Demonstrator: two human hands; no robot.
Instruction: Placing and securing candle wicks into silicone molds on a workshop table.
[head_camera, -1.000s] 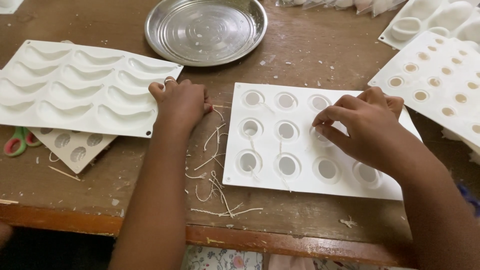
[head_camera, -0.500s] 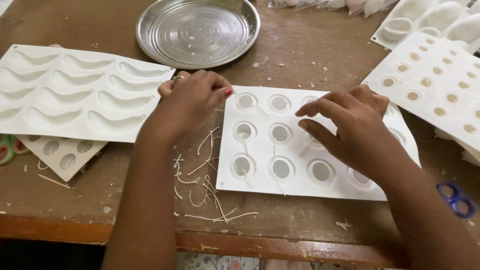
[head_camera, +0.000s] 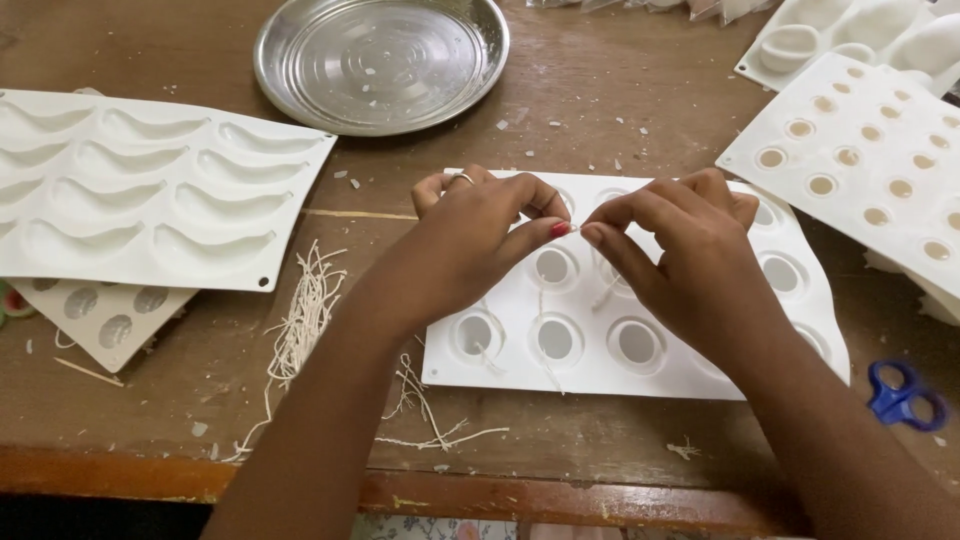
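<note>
Thin pale wick string (head_camera: 576, 229) is pinched between both hands, left hand (head_camera: 480, 240) and right hand (head_camera: 680, 250) meeting fingertip to fingertip, directly above the white silicone mould with round cavities (head_camera: 600, 350) on the worn wooden desk (head_camera: 620, 110)

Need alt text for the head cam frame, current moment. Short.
Two bare hands meet fingertip to fingertip above a white mould with round cavities, the left hand and right hand pinching something too small to make out. Loose wick strings lie on the wooden table, with a steel plate behind.
</note>
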